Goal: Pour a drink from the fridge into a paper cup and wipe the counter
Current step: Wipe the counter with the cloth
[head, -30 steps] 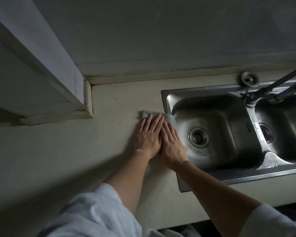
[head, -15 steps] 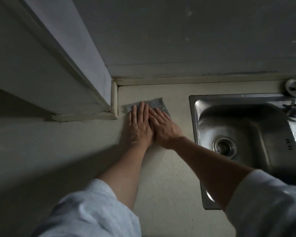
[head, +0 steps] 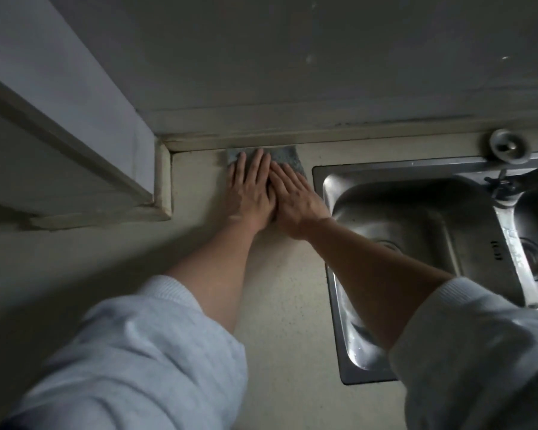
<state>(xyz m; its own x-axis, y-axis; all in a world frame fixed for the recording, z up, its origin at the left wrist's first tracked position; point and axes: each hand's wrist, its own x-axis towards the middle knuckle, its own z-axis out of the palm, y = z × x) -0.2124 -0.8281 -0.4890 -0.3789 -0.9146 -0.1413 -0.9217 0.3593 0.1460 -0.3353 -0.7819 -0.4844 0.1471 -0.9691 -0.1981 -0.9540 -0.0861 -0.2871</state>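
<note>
Pressing cloth (head: 284, 157) flat with left hand (head: 250, 193) and right hand (head: 295, 200), fingers straight; now shoved from sink (head: 385, 169) rim to back edge of worktop (head: 286, 305). Probably finishing the wipe.

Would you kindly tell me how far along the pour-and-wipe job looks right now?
Done: the pour cannot be confirmed, as nothing from it is in view. In hand: the left hand and right hand press flat on a grey cloth at the back edge of the counter, left of the sink. Left: probably the nearer counter, though whether it has been wiped does not show.
</note>
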